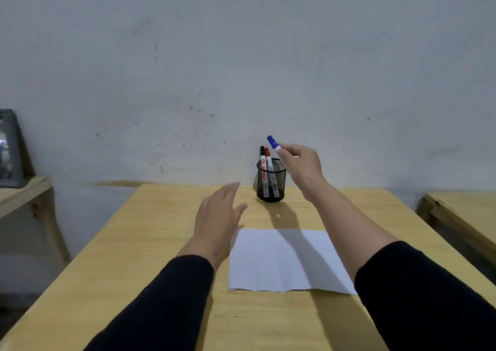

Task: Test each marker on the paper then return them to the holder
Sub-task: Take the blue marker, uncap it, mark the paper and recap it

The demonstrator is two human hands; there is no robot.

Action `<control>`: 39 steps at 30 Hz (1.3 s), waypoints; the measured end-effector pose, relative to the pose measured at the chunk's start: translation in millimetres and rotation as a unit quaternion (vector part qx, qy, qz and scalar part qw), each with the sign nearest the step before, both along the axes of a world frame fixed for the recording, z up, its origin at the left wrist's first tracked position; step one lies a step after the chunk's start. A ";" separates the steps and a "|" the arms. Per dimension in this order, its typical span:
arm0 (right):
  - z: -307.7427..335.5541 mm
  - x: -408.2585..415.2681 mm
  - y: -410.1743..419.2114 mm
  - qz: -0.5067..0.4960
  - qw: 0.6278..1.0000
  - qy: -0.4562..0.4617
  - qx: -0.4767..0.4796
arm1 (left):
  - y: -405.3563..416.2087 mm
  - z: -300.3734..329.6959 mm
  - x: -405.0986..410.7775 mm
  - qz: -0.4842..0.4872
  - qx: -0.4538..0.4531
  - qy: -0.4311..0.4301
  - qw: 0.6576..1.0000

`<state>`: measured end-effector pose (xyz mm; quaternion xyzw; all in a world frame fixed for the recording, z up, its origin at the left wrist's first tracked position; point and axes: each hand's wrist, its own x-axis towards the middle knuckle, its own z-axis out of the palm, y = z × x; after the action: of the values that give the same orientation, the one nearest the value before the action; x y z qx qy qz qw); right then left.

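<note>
A black mesh holder [271, 187] stands near the table's far edge by the wall. In it lean a black-capped marker [262, 160] and a red-capped marker [268, 160]. My right hand [303, 166] is raised just right of and above the holder, gripping a blue-capped marker [273, 142] whose cap points up and left; most of its body is hidden in my fingers. My left hand [217, 219] hovers over the table left of the holder, fingers apart and holding nothing. A white sheet of paper [284, 262] lies flat in front of the holder.
The wooden table [150, 243] runs from the wall towards me. A second wooden table [461, 211] stands at the right. At the left, a wooden shelf [24, 192] carries a dark framed object [9, 149].
</note>
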<state>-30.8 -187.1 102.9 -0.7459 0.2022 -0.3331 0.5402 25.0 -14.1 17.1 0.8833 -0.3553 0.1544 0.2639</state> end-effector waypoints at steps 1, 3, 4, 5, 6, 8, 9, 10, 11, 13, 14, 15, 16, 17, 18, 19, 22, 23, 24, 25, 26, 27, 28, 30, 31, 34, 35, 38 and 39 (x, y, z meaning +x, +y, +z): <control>-6.6 -5.9 4.2 0.016 1.000 0.011 -0.016 | -7.5 14.5 0.3 -0.022 -0.024 -0.053 0.998; -19.8 -15.1 9.2 0.037 0.998 0.023 -0.037 | -19.0 37.3 -0.1 -0.057 -0.051 -0.131 0.988; -25.2 -19.1 10.8 0.040 0.998 0.028 -0.043 | -22.6 43.8 -1.2 -0.069 -0.056 -0.148 0.985; -30.1 -22.6 11.9 0.042 0.997 0.033 -0.048 | -25.1 46.7 -3.0 -0.076 -0.059 -0.150 0.984; -34.0 -25.7 12.7 0.044 0.997 0.038 -0.049 | -26.7 47.0 -5.8 -0.082 -0.061 -0.146 0.984; -39.7 -30.7 12.4 0.052 0.996 0.044 -0.049 | -29.0 42.3 -10.6 -0.089 -0.059 -0.142 0.984; -41.1 -33.8 12.0 0.059 0.996 0.048 -0.053 | -29.5 39.1 -12.0 -0.091 -0.056 -0.136 0.985; -42.2 -36.8 11.7 0.065 0.995 0.052 -0.059 | -29.7 36.7 -13.4 -0.092 -0.053 -0.129 0.986; -43.5 -39.0 11.1 0.069 0.994 0.055 -0.068 | -29.9 34.7 -13.6 -0.093 -0.047 -0.124 0.987; -45.8 -42.6 10.5 0.053 0.993 0.052 -0.094 | -31.1 34.1 -12.7 -0.094 -0.043 -0.119 0.987; -46.6 -43.6 10.7 0.027 0.993 0.039 -0.112 | -31.9 35.1 -12.3 -0.090 -0.055 -0.112 0.988; -48.0 -43.7 11.0 -0.013 0.991 0.016 -0.135 | -32.9 37.0 -12.0 -0.079 -0.077 -0.099 0.989; -49.0 -44.2 12.0 -0.060 0.986 -0.006 -0.155 | -34.0 39.4 -12.3 -0.064 -0.101 -0.083 0.989; -49.6 -45.0 13.7 -0.102 0.981 -0.019 -0.163 | -35.3 41.7 -13.2 -0.047 -0.124 -0.071 0.989; -49.6 -45.8 15.7 -0.127 0.981 -0.017 -0.147 | -37.0 43.7 -15.5 -0.033 -0.142 -0.064 0.987; -49.1 -45.5 17.6 -0.125 0.986 -0.006 -0.107 | -39.1 45.3 -18.5 -0.025 -0.157 -0.060 0.985; -43.5 -40.5 24.7 -0.049 0.994 0.021 0.094 | -45.7 46.0 -32.3 -0.034 -0.166 -0.064 0.983; -40.0 -37.8 26.0 -0.031 0.985 0.021 0.170 | -47.1 44.4 -36.8 -0.041 -0.161 -0.069 0.984; -36.9 -35.1 26.6 -0.027 0.973 0.018 0.230 | -48.0 42.0 -40.9 -0.047 -0.156 -0.070 0.984; -35.9 -32.3 25.9 -0.033 0.964 0.015 0.263 | -48.4 39.5 -44.2 -0.048 -0.146 -0.070 0.986; -35.9 -29.6 25.4 -0.038 0.961 0.017 0.272 | -48.9 36.3 -46.6 -0.042 -0.127 -0.069 0.989; -36.4 -27.3 25.3 -0.039 0.964 0.025 0.262 | -49.6 32.9 -48.2 -0.033 -0.103 -0.067 0.992; -36.9 -25.9 26.0 -0.036 0.970 0.034 0.240 | -49.9 29.7 -49.5 -0.024 -0.081 -0.058 0.995; -37.7 -23.8 28.2 -0.028 0.978 0.042 0.200 | -50.7 26.6 -50.6 -0.012 -0.071 -0.018 0.997; -38.0 -22.7 28.2 -0.026 0.981 0.043 0.187 | -50.6 27.0 -50.5 -0.011 -0.078 0.011 0.997; -39.4 -20.5 20.9 -0.020 0.984 0.034 0.171 | -45.7 28.5 -46.9 -0.009 -0.099 0.098 0.990; -40.2 -19.9 16.8 -0.017 0.984 0.030 0.174 | -41.5 26.3 -43.9 -0.006 -0.099 0.114 0.989; -44.5 -19.5 8.6 -0.002 0.983 0.015 0.184 | -23.7 10.9 -30.7 0.029 -0.066 0.124 0.990; -46.1 -19.9 9.3 0.007 0.982 0.008 0.191 | -17.4 3.9 -25.9 0.045 -0.058 0.127 0.989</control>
<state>-50.8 -177.8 56.7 -0.6332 0.2610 -0.2787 0.6733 -0.9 -31.5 21.0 0.8940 -0.2690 0.0731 0.3508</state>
